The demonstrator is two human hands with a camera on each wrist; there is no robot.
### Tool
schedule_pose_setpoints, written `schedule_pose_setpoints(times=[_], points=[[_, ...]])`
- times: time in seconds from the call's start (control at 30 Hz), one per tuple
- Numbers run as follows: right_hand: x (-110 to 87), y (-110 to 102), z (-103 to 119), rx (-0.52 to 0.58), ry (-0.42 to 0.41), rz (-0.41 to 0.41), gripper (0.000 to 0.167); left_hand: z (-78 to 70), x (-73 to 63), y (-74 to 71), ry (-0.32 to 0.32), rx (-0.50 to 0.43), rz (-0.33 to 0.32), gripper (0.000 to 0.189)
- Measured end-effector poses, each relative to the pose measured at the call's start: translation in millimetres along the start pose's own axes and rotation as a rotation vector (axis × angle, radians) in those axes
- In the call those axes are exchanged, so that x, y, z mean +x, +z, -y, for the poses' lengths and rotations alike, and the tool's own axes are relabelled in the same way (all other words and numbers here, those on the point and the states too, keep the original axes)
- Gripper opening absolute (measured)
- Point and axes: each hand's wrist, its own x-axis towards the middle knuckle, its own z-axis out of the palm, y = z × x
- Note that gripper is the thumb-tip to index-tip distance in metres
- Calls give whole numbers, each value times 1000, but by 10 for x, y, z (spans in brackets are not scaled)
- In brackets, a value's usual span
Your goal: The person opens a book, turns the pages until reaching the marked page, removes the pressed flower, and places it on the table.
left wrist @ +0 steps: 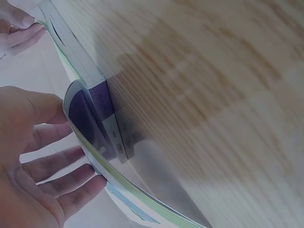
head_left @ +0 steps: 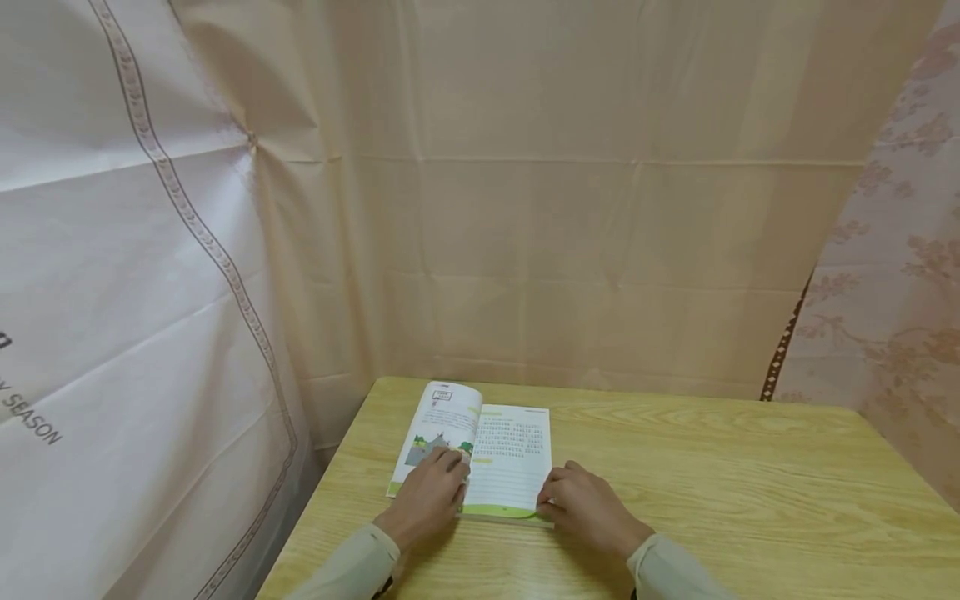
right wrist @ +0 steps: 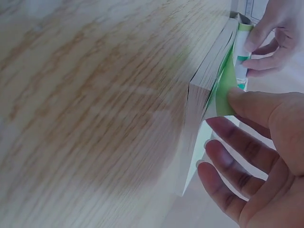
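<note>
Table [head_left: 720,483], book [head_left: 504,482] open. Left hand [head_left: 429,490], book's eight o'clock, grips pages [head_left: 444,418], likely against closing; right hand [head_left: 587,502], four o'clock, pinches corner [right wrist: 221,99].

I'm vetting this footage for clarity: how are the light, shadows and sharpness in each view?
Head: yellowish light, and the open book has print too small to read; left wrist: hazy and pale, with a broad soft shadow on the table; right wrist: similarly washed out, though the page edges can be made out.
</note>
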Motion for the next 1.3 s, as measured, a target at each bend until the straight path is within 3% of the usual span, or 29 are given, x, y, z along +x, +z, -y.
schedule_pose_setpoints(times=[0.23,0.4,0.53,0.73,0.83,0.93,1.1,1.2,1.3], points=[[10,-37,25,-51,-23,-42,4,-22,12,18,49,12,30,3],[26,-79,56,-86,-15,-108,2,-68,36,19,78,52,50,36],[37,-104,69,-76,-17,-170,4,-103,45,34,53,90,69,54],[51,-112,93,-66,-32,-333,15,-130,36,59,26,93,55,40],[47,-109,93,-46,-5,-391,27,-142,43,55,-38,43,71,30],[36,-94,86,-28,42,-335,34,-131,50,43,-127,-29,63,36],[3,-44,63,-36,57,-130,31,-92,49,-6,-216,-140,-7,69],[-12,-16,54,-38,47,-58,32,-57,52,-10,-193,-127,-63,73],[-17,4,57,-33,50,-26,35,-13,65,12,-149,-58,-141,68]])
